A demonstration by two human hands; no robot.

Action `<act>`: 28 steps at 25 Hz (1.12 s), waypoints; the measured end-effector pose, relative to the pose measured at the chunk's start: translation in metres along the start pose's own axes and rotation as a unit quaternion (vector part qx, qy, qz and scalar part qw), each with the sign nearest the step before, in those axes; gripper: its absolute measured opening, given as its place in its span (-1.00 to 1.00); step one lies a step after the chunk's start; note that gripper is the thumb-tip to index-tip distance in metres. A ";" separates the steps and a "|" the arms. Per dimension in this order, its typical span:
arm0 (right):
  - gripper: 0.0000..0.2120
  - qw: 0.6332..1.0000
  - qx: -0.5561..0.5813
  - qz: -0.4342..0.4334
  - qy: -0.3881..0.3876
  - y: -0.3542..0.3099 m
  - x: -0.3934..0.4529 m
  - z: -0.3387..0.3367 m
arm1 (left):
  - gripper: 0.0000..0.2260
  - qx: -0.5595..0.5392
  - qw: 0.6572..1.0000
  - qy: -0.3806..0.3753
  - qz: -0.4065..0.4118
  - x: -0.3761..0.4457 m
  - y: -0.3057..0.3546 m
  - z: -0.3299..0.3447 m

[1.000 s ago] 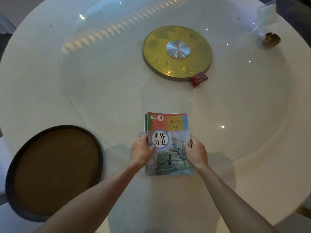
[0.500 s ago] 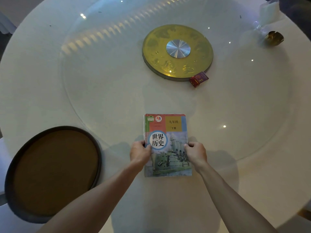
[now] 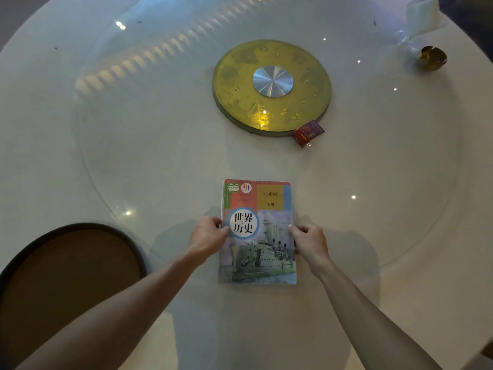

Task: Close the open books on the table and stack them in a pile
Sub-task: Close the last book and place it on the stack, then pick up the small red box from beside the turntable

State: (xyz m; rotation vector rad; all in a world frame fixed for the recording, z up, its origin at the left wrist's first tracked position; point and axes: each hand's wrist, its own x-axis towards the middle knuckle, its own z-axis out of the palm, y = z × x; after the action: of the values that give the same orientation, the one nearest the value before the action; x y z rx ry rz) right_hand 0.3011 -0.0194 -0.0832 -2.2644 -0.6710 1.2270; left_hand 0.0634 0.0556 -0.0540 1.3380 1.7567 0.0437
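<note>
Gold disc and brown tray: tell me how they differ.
The gold disc sits at the table's middle; the brown tray sits at its near left edge. The disc has a silver hub; the tray is plain with a dark raised rim. The tray looks larger. Both are round.

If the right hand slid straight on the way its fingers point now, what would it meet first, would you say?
The right hand points inward at the pile of books, whose right edge its fingers already touch, so the pile comes first. The left hand lies beyond, on the opposite edge.
</note>
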 end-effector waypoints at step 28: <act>-0.66 0.991 0.003 -0.132 0.018 -0.139 0.184 -0.059 | -0.65 -0.254 0.965 -0.039 0.049 0.151 0.217 0.058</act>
State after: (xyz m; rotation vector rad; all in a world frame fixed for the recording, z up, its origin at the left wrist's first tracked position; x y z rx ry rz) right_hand 0.4129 0.1908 -0.0843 -2.1069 -0.9178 1.0567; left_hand 0.2633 0.2372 -0.0708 1.0295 1.4777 0.4590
